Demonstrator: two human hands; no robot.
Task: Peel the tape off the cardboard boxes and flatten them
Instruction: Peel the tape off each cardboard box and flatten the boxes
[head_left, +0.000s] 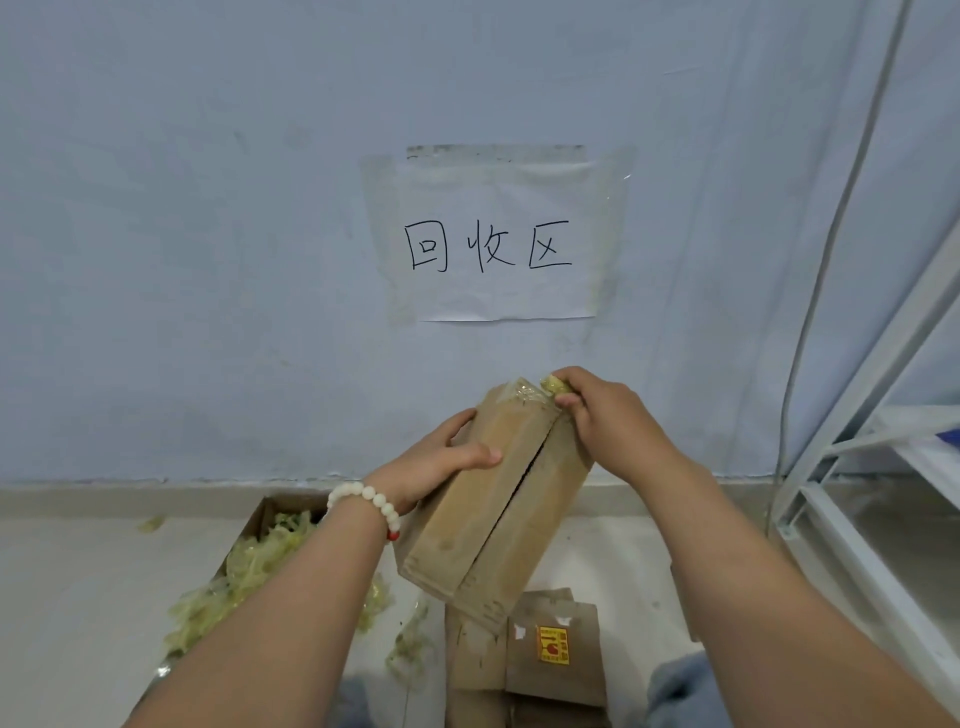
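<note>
Cardboard box (493, 499) in left hand's (436, 462) grasp, tape (550, 385) in right hand's (608, 421) pinch; flattened boxes (556, 654), tape scraps (249, 571) below.

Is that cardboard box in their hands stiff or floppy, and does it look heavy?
Probably light: the left hand steadies the tilted cardboard box from one side. Likely stiff, since its panels look flat; yet the open seam down its middle suggests it would fold easily.

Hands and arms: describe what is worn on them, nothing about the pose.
Both forearms are bare, with no sleeves in view, and neither the left hand nor the right hand wears a glove. The left wrist carries a bracelet of round cream-white beads with one red bead. No ring or watch shows.
</note>
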